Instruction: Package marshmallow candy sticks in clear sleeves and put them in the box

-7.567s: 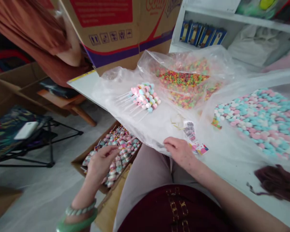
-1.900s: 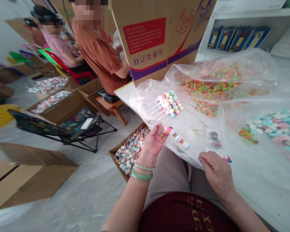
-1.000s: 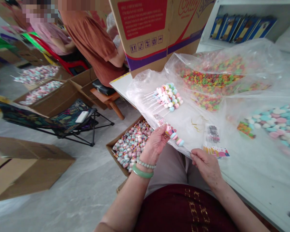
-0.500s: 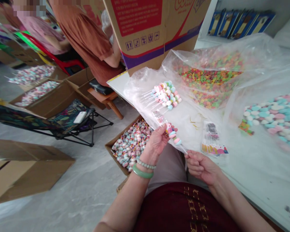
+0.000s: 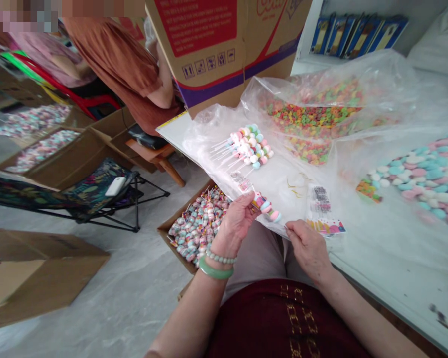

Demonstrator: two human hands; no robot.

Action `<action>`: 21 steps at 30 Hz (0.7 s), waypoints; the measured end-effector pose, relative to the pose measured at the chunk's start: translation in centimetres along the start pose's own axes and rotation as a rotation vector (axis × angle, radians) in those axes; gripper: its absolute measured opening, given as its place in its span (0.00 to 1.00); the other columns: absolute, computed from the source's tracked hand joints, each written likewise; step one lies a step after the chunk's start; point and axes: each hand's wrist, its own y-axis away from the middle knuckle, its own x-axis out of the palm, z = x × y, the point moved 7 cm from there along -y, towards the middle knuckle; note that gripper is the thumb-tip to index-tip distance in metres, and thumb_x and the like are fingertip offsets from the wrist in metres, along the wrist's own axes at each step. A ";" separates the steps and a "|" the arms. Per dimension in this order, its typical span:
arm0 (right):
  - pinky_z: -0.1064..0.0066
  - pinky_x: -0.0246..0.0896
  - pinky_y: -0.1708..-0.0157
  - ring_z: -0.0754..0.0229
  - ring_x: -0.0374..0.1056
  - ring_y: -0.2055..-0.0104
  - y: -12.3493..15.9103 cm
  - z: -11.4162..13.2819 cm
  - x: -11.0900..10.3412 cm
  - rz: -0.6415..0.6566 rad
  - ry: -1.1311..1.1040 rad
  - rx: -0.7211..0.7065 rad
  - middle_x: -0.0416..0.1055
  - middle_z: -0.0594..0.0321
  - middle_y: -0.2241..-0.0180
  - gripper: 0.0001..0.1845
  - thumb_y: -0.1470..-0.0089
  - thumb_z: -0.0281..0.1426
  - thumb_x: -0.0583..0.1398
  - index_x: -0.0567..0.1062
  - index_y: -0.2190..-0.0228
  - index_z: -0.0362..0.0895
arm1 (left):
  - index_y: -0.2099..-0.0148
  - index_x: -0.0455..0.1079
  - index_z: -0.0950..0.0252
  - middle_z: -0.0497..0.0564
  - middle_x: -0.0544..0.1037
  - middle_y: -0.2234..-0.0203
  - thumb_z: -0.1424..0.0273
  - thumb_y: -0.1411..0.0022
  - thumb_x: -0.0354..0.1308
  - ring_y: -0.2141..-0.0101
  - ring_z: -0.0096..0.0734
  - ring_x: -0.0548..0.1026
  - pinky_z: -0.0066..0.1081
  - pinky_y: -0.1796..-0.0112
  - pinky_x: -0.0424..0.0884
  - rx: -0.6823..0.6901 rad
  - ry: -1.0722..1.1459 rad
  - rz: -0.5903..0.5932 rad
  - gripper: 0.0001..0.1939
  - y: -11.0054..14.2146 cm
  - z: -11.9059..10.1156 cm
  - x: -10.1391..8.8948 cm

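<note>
My left hand [image 5: 242,216] is closed around a candy skewer [image 5: 272,213] of pink, blue and white sweets, its upper part inside a printed clear wrapper. At the skewer's lower end, my right hand [image 5: 308,248] pinches with thumb and forefinger where the stick comes out; the stick itself is mostly hidden. Just beyond my hands, a pile of candy skewers [image 5: 250,144] lies on the plastic sheet with sticks pointing left. To the right is a stack of printed wrappers [image 5: 321,204], with thin gold twist ties [image 5: 294,186] beside it.
A carton of wrapped candy [image 5: 164,233] stands on the floor by my left forearm. Bags of ring-shaped candies [image 5: 315,117] and pastel sweets [image 5: 429,174] lie on the table. A tall carton [image 5: 212,92] stands at the back, near a seated co-worker [image 5: 115,64].
My right hand has turned, its back now facing up, at the skewer's lower end. The left hand keeps its hold. The whole view has shifted slightly.
</note>
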 end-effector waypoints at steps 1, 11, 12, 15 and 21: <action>0.69 0.53 0.70 0.61 0.61 0.71 -0.1 -0.5 0.2 0.027 -0.098 0.071 0.66 0.63 0.75 0.07 0.49 0.32 0.56 0.73 0.73 0.44 | 0.67 0.72 0.70 0.51 0.77 0.75 0.74 0.44 0.58 0.74 0.29 0.75 0.34 0.66 0.75 0.016 -0.014 0.016 0.04 0.1 -0.2 0.1; 0.81 0.35 0.85 0.76 0.38 0.85 2.0 -1.1 5.7 0.665 -1.420 0.733 0.51 0.75 0.84 0.08 0.57 0.27 0.64 0.69 0.75 0.40 | 0.67 0.72 0.72 0.53 0.78 0.73 0.71 0.44 0.59 0.70 0.36 0.78 0.40 0.58 0.73 -0.016 -0.006 0.138 0.07 1.1 0.0 1.9; 0.80 0.35 0.85 0.75 0.39 0.85 1.9 -1.1 5.7 0.640 -1.384 0.710 0.52 0.74 0.84 0.07 0.56 0.28 0.64 0.69 0.74 0.40 | 0.66 0.72 0.72 0.54 0.78 0.73 0.71 0.43 0.58 0.69 0.37 0.78 0.39 0.58 0.73 -0.044 0.000 0.128 0.07 1.1 0.2 1.9; 0.77 0.37 0.84 0.73 0.43 0.85 1.2 -1.8 4.6 0.419 -1.063 0.555 0.55 0.73 0.86 0.07 0.55 0.31 0.62 0.71 0.74 0.40 | 0.65 0.71 0.72 0.56 0.78 0.72 0.72 0.41 0.55 0.67 0.40 0.78 0.39 0.60 0.74 -0.111 0.016 0.091 0.07 1.1 0.5 1.6; 0.72 0.50 0.74 0.64 0.58 0.77 0.3 -0.1 0.3 0.018 -0.096 0.073 0.63 0.68 0.81 0.06 0.52 0.33 0.59 0.73 0.70 0.45 | 0.65 0.70 0.73 0.59 0.77 0.72 0.71 0.39 0.53 0.67 0.41 0.78 0.39 0.62 0.74 -0.140 0.028 0.023 0.09 0.9 0.7 1.2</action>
